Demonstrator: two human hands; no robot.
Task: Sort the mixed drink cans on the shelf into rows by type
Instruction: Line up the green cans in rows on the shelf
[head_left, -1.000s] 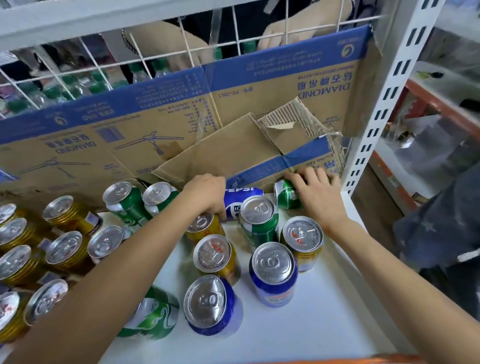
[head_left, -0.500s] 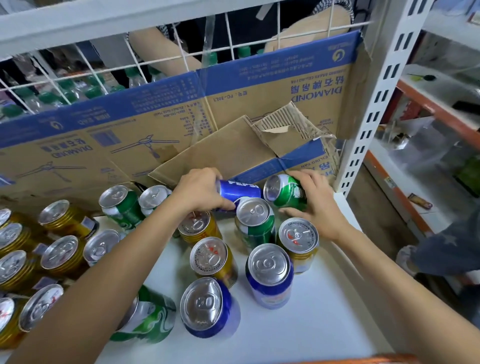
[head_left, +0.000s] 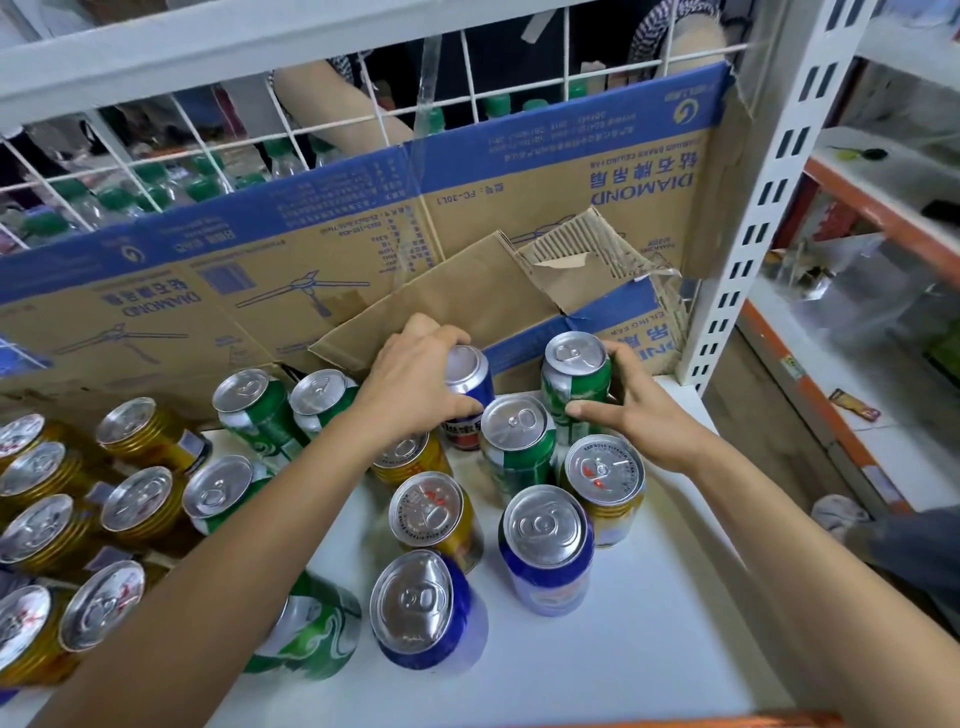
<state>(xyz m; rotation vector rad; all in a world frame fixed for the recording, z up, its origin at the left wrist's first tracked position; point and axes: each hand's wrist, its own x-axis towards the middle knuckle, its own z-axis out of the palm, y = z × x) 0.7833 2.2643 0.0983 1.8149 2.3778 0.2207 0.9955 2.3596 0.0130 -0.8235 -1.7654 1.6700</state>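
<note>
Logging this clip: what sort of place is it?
Likely a shop or stockroom: a slotted metal shelf post, many drink cans on the shelf, bottles behind a wire grid. The left hand grips a blue can, the right hand a green can.

1. Front right of shelf (head_left: 675, 654): bare white surface, widest open room, reachable from the front edge.
2. Back: cardboard panel (head_left: 337, 244) stands like a wall, wire grid (head_left: 208, 135) above it; no way through.
3. Bent cardboard flap (head_left: 467, 296) leans forward over the rear cans, cuts headroom.
4. Upright post (head_left: 769, 208) closes the back right corner.
5. Left: gold cans (head_left: 140, 499) packed tight.
6. Middle cans (head_left: 545, 525) near touching, only narrow lanes.
7. Front green can (head_left: 311, 629) blocks the front left lane.
8. Back right is occupied: left hand (head_left: 415, 389) grips blue can (head_left: 470, 379), right hand (head_left: 644, 421) grips rear green can (head_left: 576, 379).
</note>
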